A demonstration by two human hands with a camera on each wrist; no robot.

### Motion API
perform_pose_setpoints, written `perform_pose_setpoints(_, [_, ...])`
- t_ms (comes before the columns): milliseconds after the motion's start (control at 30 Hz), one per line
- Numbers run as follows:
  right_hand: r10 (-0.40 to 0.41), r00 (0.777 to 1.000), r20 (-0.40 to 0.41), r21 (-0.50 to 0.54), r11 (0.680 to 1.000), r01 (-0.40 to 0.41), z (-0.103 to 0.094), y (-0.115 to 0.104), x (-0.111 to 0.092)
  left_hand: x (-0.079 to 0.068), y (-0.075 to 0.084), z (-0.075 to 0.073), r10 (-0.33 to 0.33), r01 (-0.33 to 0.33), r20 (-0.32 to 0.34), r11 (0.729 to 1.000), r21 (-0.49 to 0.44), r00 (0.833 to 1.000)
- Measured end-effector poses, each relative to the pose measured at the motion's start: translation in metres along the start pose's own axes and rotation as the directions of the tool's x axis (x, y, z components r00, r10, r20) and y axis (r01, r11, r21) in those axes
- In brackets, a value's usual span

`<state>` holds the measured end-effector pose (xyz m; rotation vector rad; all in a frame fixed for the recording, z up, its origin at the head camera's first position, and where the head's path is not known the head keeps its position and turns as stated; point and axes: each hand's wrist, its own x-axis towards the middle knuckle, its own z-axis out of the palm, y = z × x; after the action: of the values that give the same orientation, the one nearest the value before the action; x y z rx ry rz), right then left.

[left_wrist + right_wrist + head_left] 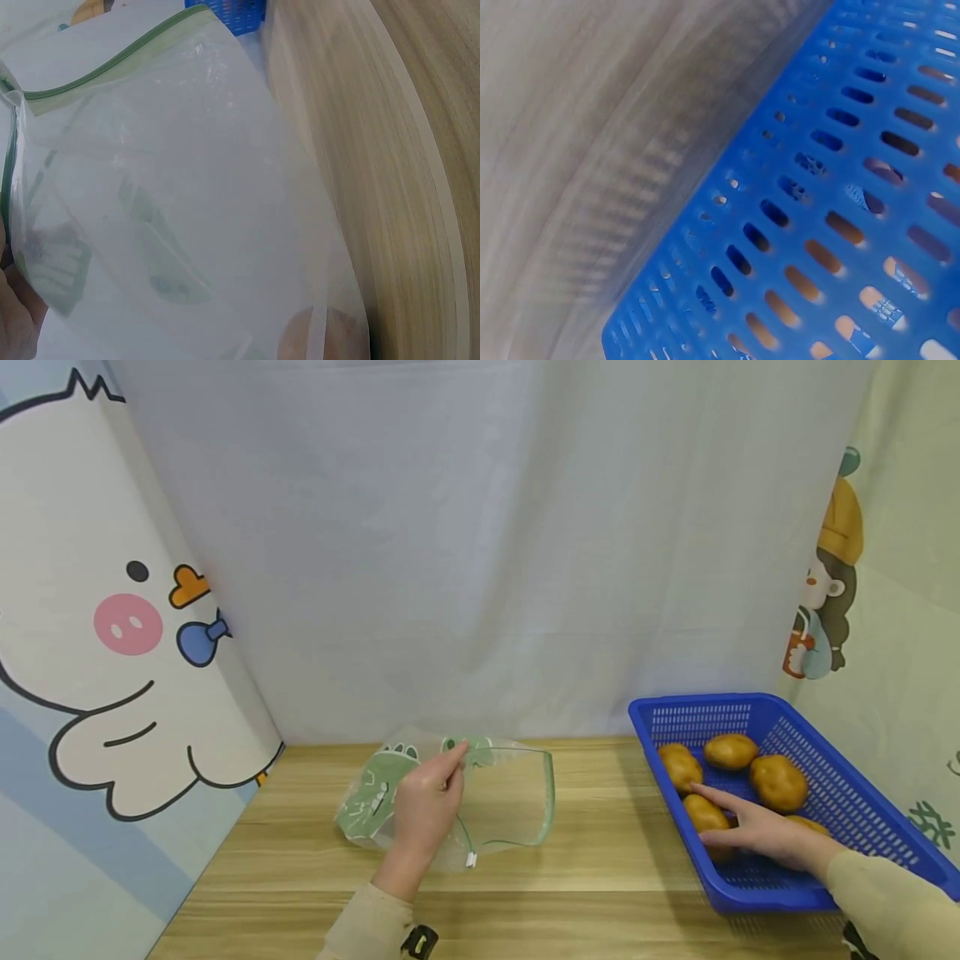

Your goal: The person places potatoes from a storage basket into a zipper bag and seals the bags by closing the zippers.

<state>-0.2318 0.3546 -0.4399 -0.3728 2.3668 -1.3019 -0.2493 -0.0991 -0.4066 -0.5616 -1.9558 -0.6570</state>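
Observation:
My left hand (429,797) pinches the upper side of a clear slider-zip bag (513,793) with green cartoon prints. The bag's green-edged mouth gapes toward the right, and a white slider (471,860) sits at its near corner. In the left wrist view the plastic bag (217,187) fills much of the picture, with fingers (19,319) at its left edge. Inside a blue basket my right hand (765,835) reaches over a potato (701,814), index finger and thumb spread across it. The right wrist view shows only basket wall and table.
The blue plastic basket (862,806) stands at the right of the wooden table (555,902) and holds several potatoes, among them one at the back (731,751) and one at centre (778,782). A pale curtain (465,552) hangs behind, with printed cloths at both sides.

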Motion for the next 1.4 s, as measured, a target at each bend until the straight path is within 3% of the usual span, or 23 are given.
perform_pose_setpoints(100, [0.023,1.000,0.006,0.007,1.000,-0.023,-0.001,0.000,-0.001,0.000,0.000,0.000,-0.001,0.001,0.007,1.000,0.006,1.000])
perform_pose_setpoints(367, [-0.079,0.996,-0.044,-0.041,0.996,0.078,-0.004,-0.001,-0.003,-0.001,0.000,0.000,0.008,-0.008,-0.001,1.000,-0.008,1.000])
perform_pose_setpoints(633, [-0.154,0.983,-0.102,0.007,0.988,0.156,-0.005,-0.008,-0.010,0.000,0.000,0.000,0.002,-0.001,0.000,1.000,-0.017,1.000])
perform_pose_setpoints(933, [-0.185,0.961,-0.204,-0.186,0.971,0.148,-0.011,-0.034,-0.017,0.001,0.001,-0.001,-0.007,0.007,-0.005,1.000,-0.014,1.000])
perform_pose_setpoints(1267, [-0.200,0.960,-0.195,-0.123,0.976,0.179,-0.011,-0.061,-0.018,0.002,0.002,-0.002,-0.012,0.012,0.010,1.000,-0.014,1.000])
perform_pose_setpoints(1400, [-0.243,0.954,-0.177,-0.099,0.968,0.229,-0.004,-0.072,-0.014,0.002,0.002,-0.002,-0.010,0.010,0.008,1.000,-0.010,1.000])
